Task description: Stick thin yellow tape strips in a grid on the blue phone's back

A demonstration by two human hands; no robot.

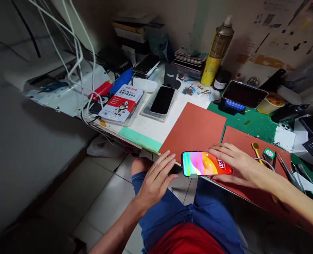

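Observation:
A smartphone [196, 163] with a lit, brightly coloured screen lies sideways at the table's front edge. Around its right end is my right hand [233, 164], fingers along the far side and thumb on the near side, gripping it. A small grey-green tab [193, 175] shows at the phone's near edge. Just left of the phone, my left hand [158, 176] is held open with fingers stretched out, apart from it and empty. Beneath and behind the phone is a reddish-brown mat [196, 123].
Left of the mat lie a dark-screened phone [162, 99] on a clear case and a red-and-white battery box [122, 102]. Behind stands a yellow spray can [214, 53]. Another phone [244, 94] leans on a blue stand. A yellow brush [256, 151] and tweezers [286, 167] lie right.

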